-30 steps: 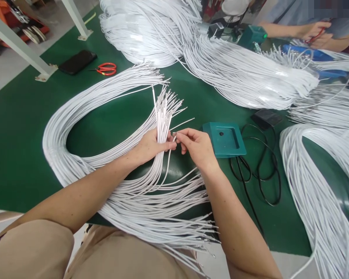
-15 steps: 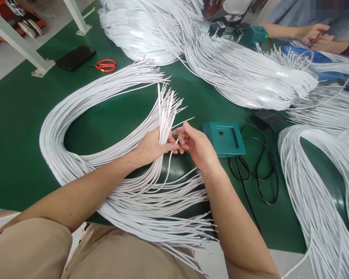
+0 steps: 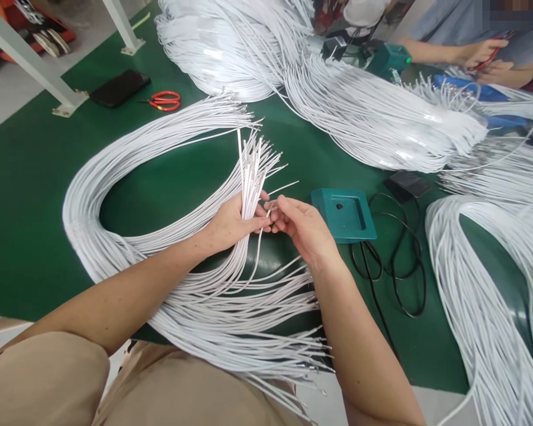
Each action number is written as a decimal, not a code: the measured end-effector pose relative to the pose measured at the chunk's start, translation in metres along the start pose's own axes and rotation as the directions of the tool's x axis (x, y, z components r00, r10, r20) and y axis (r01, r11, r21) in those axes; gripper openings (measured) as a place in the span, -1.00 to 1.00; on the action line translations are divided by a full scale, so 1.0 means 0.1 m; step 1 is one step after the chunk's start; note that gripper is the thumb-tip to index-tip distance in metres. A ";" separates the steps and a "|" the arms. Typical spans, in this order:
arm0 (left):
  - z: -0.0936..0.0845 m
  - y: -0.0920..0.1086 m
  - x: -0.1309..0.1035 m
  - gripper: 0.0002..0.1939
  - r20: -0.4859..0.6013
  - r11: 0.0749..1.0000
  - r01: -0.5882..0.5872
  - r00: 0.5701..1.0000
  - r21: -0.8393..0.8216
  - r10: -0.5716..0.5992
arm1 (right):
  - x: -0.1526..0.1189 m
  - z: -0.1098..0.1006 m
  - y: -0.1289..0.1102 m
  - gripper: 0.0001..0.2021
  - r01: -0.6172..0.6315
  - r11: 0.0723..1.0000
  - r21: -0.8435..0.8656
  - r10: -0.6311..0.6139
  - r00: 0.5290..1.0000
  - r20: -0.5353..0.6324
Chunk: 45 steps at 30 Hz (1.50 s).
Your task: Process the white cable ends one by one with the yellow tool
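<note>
My left hand [image 3: 231,223] is wrapped round an upright bunch of white wires [image 3: 251,183], their tips fanning out above the fist. Close on its right, my right hand [image 3: 299,222] has thumb and fingers pinched together at the tip of a single white wire [image 3: 260,248], which bends up between the two hands. What exactly the right fingertips grip is too small to make out. A long curved bundle of white wires [image 3: 86,201] loops round to the left, and loose wire ends [image 3: 284,343] spread below the hands.
A teal tray-like device [image 3: 344,214] with black cables [image 3: 420,260] sits right of my hands. Red-handled scissors [image 3: 165,100] and a black phone-like object [image 3: 119,87] lie at the back left. Large wire bundles [image 3: 382,112] fill the back and right. Another person's hands [image 3: 486,59] hold a red-handled tool.
My right hand has turned slightly, its fingers closing nearer the wire tip. My left hand keeps its hold on the bunch. The other person's hands have shifted a little, and the view has moved slightly.
</note>
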<state>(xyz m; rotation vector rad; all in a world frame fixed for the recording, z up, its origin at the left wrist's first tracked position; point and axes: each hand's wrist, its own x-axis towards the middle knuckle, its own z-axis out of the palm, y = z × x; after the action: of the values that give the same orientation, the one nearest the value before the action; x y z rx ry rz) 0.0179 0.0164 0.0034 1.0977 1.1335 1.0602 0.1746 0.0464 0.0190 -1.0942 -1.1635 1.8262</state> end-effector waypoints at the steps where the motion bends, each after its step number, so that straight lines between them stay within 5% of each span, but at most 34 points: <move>1: -0.01 0.00 0.00 -0.60 0.009 1.000 -0.008 1.000 -0.001 0.008 | 0.00 0.01 0.00 -0.73 0.030 0.997 -0.067 -0.032 0.999 -0.029; 4: -0.04 -0.02 0.02 -0.52 0.063 0.998 0.022 0.998 -0.057 -0.019 | -0.01 0.03 0.02 -0.81 0.108 0.942 -0.318 -0.147 0.984 -0.103; 7: -0.07 -0.05 0.04 -0.55 0.119 0.976 0.113 0.989 -0.187 -0.092 | 0.00 0.03 0.08 -0.84 0.211 0.747 -0.631 -0.355 0.928 -0.109; 10: -0.10 -0.07 0.07 -0.57 0.124 0.935 0.195 0.979 -0.295 -0.165 | 0.00 0.03 0.13 -0.77 0.297 0.291 -0.910 -0.570 0.817 0.084; 12: -0.10 -0.07 0.08 -0.58 0.107 0.920 0.226 0.974 -0.321 -0.202 | 0.00 0.02 0.14 -0.74 0.290 -0.038 -0.956 -0.591 0.765 0.256; 15: -0.10 -0.06 0.09 -0.58 0.075 0.919 0.234 0.972 -0.316 -0.221 | -0.01 -0.02 0.10 -0.75 0.273 -0.270 -0.924 -0.532 0.758 0.379; 18: -0.10 -0.06 0.10 -0.57 0.027 0.942 0.202 0.979 -0.268 -0.202 | 0.00 -0.10 0.02 -0.81 0.218 -0.273 -0.937 -0.539 0.772 0.336; 24: -0.09 -0.07 0.11 -0.58 -0.061 0.979 0.176 0.981 -0.104 -0.183 | 0.04 -0.26 -0.06 -0.89 0.195 -0.201 -0.960 -0.407 0.875 0.263; 38: -0.07 -0.23 0.19 -0.56 -0.118 0.985 0.166 0.980 0.054 -0.159 | 0.05 -0.27 -0.05 -0.84 0.176 -0.237 -0.955 -0.466 0.842 0.271; 43: -0.07 -0.18 0.17 -0.57 -0.100 0.977 0.215 0.972 -0.003 -0.214 | 0.01 -0.39 -0.01 -0.68 -0.085 -0.200 -0.976 -0.649 0.758 0.067; 45: -0.09 -0.16 0.16 -0.58 -0.088 0.973 0.228 0.969 -0.028 -0.230 | 0.02 -0.45 0.02 -0.63 -0.134 -0.204 -0.970 -0.652 0.758 0.032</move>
<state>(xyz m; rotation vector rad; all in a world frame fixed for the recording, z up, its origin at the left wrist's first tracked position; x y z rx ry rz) 0.0123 0.0312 -0.0152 0.8875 1.2876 0.9430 0.2142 0.0627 0.0057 -1.6721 -2.2315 -0.3436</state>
